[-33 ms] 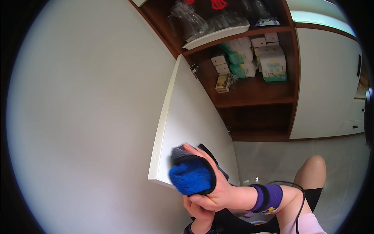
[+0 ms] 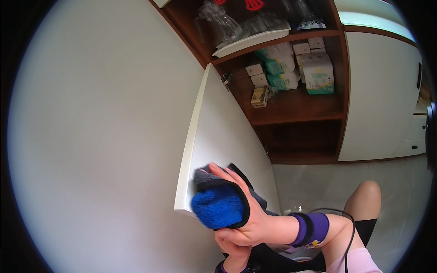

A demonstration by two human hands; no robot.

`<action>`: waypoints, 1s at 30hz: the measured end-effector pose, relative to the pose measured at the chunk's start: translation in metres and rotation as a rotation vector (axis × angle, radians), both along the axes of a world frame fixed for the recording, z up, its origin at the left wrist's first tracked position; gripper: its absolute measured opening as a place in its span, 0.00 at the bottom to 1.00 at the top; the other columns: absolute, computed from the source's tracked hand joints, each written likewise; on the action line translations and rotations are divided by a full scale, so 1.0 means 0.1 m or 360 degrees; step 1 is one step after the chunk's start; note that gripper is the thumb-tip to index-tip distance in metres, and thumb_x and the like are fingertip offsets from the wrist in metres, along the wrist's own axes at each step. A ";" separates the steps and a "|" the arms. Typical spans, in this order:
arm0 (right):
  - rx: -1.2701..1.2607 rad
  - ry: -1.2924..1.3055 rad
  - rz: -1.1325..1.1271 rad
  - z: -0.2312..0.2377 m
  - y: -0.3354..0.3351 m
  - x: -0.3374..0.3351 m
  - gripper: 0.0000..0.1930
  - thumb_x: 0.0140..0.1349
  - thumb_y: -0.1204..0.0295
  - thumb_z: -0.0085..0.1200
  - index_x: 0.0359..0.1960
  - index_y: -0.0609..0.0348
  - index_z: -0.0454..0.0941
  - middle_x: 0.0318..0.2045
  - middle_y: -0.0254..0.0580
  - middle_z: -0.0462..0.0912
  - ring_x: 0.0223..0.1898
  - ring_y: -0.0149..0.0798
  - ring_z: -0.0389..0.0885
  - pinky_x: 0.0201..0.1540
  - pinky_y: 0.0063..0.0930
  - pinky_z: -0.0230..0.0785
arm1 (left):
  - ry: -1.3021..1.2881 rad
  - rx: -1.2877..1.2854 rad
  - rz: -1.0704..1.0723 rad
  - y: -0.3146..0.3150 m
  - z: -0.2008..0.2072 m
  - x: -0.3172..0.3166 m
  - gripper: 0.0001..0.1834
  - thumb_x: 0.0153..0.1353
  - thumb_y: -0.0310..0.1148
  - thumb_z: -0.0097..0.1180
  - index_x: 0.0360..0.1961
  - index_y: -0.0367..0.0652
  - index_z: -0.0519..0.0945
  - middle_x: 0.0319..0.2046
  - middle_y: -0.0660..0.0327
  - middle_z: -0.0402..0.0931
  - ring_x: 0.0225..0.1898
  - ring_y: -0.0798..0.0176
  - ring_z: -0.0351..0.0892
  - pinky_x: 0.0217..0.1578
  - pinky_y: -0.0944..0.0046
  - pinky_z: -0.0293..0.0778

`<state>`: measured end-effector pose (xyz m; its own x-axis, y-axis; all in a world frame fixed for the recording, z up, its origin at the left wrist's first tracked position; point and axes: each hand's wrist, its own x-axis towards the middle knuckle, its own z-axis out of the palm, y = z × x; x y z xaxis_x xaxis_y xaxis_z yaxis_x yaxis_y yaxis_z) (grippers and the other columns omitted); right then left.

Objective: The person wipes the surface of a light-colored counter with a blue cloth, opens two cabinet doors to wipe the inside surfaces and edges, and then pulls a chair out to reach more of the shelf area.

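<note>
Nothing moved; right hand (image 2: 252,218) presses blue cloth (image 2: 219,205) on door (image 2: 214,136)

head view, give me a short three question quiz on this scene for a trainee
1. True or false: the open white cabinet door is being touched by the blue and grey microfibre cloth pad.
2. Which hand presses the cloth pad against the door? A) the right hand, with a purple wrist band; B) a co-worker's hand; C) no hand.
3. Fill in: the pale cardboard boxes stand on the dark brown wooden ____ inside the cabinet.

Key
1. True: the pad lies at the door's lower corner.
2. A. Its grip wraps over the pad; the left hand sits just below, and what it holds cannot be told.
3. shelf
</note>
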<state>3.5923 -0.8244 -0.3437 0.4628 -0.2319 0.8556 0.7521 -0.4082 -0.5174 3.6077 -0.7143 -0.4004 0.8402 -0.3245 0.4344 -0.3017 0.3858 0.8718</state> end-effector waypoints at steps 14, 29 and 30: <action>0.0040 0.0135 -0.0014 -0.12 -0.01 0.10 0.30 0.65 0.49 0.46 0.63 0.55 0.68 0.71 0.62 0.49 0.73 0.59 0.43 0.71 0.59 0.32 | 0.0130 -0.0065 0.0032 -0.08 0.01 -0.02 0.26 0.64 0.41 0.38 0.59 0.36 0.65 0.64 0.52 0.62 0.66 0.55 0.61 0.65 0.56 0.57; 0.0890 0.0433 -0.0136 -0.42 -1.68 2.20 0.33 0.68 0.44 0.42 0.54 0.66 0.72 0.54 0.61 0.75 0.59 0.54 0.71 0.61 0.38 0.60 | -0.1098 0.0506 0.0737 0.31 -0.61 0.22 0.21 0.63 0.19 0.51 0.58 0.27 0.71 0.50 0.37 0.74 0.45 0.37 0.79 0.47 0.49 0.76; 0.0929 0.0552 -0.0198 -0.52 -1.68 2.22 0.33 0.68 0.44 0.42 0.55 0.66 0.71 0.54 0.60 0.75 0.59 0.53 0.71 0.61 0.37 0.60 | -0.1159 0.0578 0.0760 0.33 -0.62 0.21 0.21 0.63 0.20 0.51 0.58 0.27 0.71 0.51 0.37 0.74 0.46 0.37 0.79 0.47 0.49 0.76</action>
<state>3.8138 -0.9927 -0.3960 0.6274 -0.6786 0.3819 0.4688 -0.0624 -0.8811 3.6286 -0.6813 -0.4620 0.4807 -0.2346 0.8449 -0.8757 -0.1776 0.4490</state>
